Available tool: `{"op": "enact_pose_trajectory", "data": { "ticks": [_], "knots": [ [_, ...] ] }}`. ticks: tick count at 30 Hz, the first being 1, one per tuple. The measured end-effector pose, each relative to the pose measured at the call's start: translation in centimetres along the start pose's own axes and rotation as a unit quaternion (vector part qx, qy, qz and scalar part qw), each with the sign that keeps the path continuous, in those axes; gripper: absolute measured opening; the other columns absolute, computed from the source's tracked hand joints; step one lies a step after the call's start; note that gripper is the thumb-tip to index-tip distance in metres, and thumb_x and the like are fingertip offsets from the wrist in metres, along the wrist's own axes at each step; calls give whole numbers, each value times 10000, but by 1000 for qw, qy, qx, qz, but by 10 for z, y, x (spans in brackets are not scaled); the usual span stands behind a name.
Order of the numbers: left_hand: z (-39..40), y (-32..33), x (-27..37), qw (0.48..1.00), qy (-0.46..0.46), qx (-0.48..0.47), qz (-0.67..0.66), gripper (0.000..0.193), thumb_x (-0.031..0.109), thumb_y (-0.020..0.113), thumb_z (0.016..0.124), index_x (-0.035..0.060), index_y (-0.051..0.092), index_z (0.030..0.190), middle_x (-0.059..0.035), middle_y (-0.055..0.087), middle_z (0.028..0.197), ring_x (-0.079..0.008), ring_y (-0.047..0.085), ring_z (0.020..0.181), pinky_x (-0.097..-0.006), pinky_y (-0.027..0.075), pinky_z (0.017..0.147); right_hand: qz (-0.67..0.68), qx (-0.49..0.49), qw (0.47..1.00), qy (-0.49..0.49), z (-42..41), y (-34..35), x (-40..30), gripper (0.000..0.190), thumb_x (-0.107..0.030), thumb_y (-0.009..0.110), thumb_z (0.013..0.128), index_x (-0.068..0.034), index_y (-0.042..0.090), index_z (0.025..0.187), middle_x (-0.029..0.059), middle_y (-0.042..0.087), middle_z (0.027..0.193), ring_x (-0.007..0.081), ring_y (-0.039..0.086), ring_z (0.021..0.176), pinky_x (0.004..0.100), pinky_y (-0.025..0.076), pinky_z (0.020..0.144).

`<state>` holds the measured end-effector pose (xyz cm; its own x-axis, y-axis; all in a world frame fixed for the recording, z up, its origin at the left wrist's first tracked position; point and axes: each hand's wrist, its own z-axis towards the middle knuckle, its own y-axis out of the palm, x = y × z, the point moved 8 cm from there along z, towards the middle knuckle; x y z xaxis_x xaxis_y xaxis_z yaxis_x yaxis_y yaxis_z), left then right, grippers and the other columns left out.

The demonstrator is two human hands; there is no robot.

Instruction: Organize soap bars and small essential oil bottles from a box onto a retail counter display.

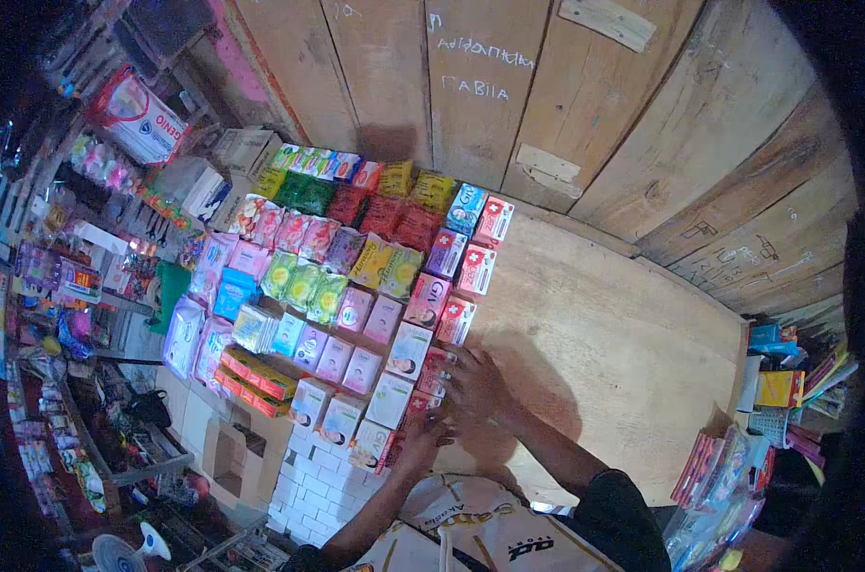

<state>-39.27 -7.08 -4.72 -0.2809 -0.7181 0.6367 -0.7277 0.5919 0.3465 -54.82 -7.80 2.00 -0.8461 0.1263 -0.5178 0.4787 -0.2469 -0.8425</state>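
Note:
My right hand [475, 382] rests its spread fingertips against a red soap box [434, 370] in the outermost column of boxes. Just below it, my left hand [421, 435] is at another red box [424, 403] near the column's close end; its fingers are partly hidden, and whether they grip is unclear. Farther up this column lie red-and-white boxes [475, 269]. Alongside runs a column with a white box [408, 349], a pink Giv box [426, 300], a purple box [446, 252] and a blue Giv box [466, 207].
Packs of wrapped soap [303, 279] fill the left of the wooden tabletop [604, 322]. A plank wall [475, 129] bearing writing stands behind. Stacked packets [718, 472] and a basket [772, 425] are at the right. Crowded shelves [82, 279] and an open carton [239, 457] are at the left.

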Motion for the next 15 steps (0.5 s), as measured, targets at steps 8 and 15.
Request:
{"op": "enact_pose_trajectory", "data": {
  "ticks": [8,15],
  "knots": [
    [10,-5,-7,1000,15,-12,-15,387,177,593,914,5,462,1235,-119,601,1067,-201,624,894,-323,503,753,19,12,999,28,8,-5,0,436,-305,655,793,-150,600,1197,102,475,1330,311,483,1168,449,392,984],
    [0,-9,-12,1000,-7,-10,1,397,184,594,908,3,429,1221,-125,584,1109,-203,620,908,-331,506,762,-16,-15,1000,-15,1,-1,-7,498,-309,705,710,-189,606,1183,102,450,1333,320,423,1220,494,368,989]
  ]
}}
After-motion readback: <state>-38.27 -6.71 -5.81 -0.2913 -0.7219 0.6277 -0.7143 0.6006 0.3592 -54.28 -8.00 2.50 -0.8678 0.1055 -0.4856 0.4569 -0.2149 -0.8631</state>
